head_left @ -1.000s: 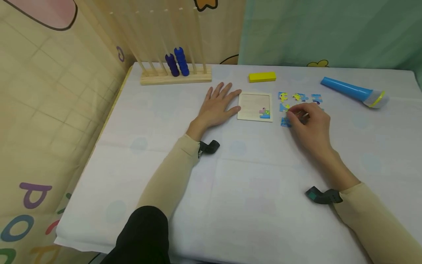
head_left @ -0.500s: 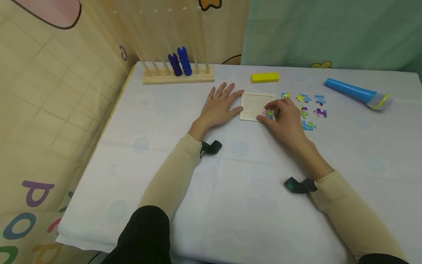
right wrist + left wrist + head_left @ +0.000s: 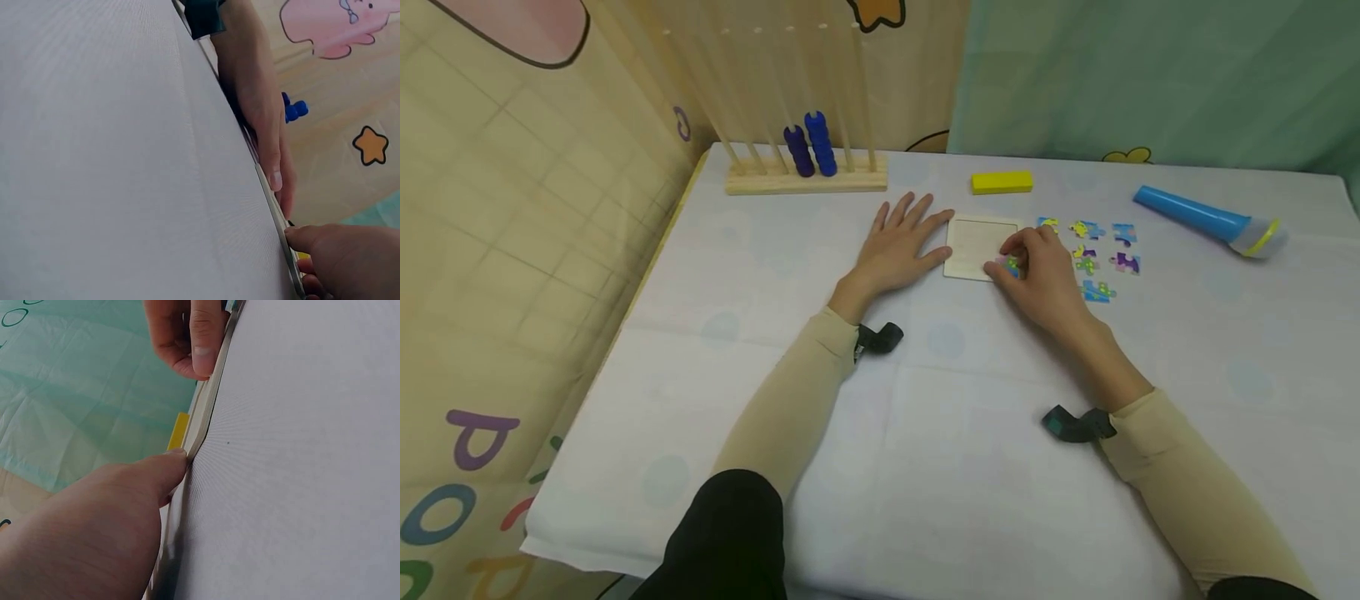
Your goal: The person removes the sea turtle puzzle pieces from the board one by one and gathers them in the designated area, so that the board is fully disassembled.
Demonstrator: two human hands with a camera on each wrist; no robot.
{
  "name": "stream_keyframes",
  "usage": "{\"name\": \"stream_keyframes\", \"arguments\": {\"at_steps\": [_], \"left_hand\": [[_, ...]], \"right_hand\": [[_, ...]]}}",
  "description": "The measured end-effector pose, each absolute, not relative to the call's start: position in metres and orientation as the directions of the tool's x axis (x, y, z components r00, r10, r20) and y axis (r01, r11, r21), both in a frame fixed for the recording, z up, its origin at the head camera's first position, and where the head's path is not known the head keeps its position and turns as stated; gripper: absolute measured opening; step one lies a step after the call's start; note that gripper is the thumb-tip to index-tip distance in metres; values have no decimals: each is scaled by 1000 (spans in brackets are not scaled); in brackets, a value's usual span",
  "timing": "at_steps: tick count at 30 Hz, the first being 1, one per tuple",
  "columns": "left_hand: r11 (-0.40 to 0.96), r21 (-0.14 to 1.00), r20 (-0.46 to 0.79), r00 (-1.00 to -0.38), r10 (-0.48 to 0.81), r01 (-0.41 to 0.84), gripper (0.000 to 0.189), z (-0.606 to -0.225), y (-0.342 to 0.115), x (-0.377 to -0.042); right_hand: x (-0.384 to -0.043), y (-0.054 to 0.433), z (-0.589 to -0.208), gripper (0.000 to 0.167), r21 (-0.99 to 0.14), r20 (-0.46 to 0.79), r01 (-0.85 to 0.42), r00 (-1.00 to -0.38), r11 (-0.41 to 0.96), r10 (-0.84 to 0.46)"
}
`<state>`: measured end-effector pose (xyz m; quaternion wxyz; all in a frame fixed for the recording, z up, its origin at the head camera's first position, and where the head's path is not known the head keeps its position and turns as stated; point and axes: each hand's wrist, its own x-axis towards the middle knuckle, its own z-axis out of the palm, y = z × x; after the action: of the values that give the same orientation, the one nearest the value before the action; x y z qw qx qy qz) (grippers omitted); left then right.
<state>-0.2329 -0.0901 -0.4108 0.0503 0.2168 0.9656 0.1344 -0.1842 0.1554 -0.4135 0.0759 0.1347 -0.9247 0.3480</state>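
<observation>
My left hand [image 3: 895, 250] lies flat with spread fingers, thumb and index finger at the left edge of a shallow wooden puzzle tray [image 3: 977, 242]. Over the tray's lower right corner, my right hand [image 3: 1037, 271] curls its thumb and index finger around a small colourful puzzle piece [image 3: 1012, 265], partly hidden by the fingers. To its right lie several loose puzzle pieces [image 3: 1097, 290], some hidden behind the hand. The left wrist view shows the tray edge [image 3: 205, 412] side-on, with the left thumb touching it.
A wooden bead rack [image 3: 808, 179] with tall pegs and blue beads stands at the back left. Behind the tray is a yellow block [image 3: 1002, 182]. A blue toy microphone [image 3: 1202, 218] lies at the back right. Curtains hang behind the table's back edge.
My right hand has moved left from the loose pieces to the tray's lower right corner, and stays there over the last half second. The left hand keeps its place by the tray.
</observation>
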Motion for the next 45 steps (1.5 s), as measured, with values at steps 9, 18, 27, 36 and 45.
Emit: {"name": "stream_keyframes", "arguments": {"at_steps": [9,18,27,36,45], "left_hand": [[869,281,-37,-900,434,407,66,-411,-90,-233],[868,284,-41,-899,435,407,66,-414,-90,-233],[873,276,-41,-903,429,402,66,-412,-90,-232],[871,271,-52,-898,438,409,66,-412,-85,-233],[878,270,-67,-902,427,396,67,-410,-88,-232]], "right_hand": [[-182,154,-413,33,-610,283,-311,-945,729,-166],[-182,155,-414,36,-633,265,-291,-952,717,-153],[-182,157,-416,35,-685,252,-255,-962,682,-107],[-180,166,-412,25,-753,246,-231,-967,616,-61],[-169,190,-397,29,-808,181,-155,-983,568,-11]]}}
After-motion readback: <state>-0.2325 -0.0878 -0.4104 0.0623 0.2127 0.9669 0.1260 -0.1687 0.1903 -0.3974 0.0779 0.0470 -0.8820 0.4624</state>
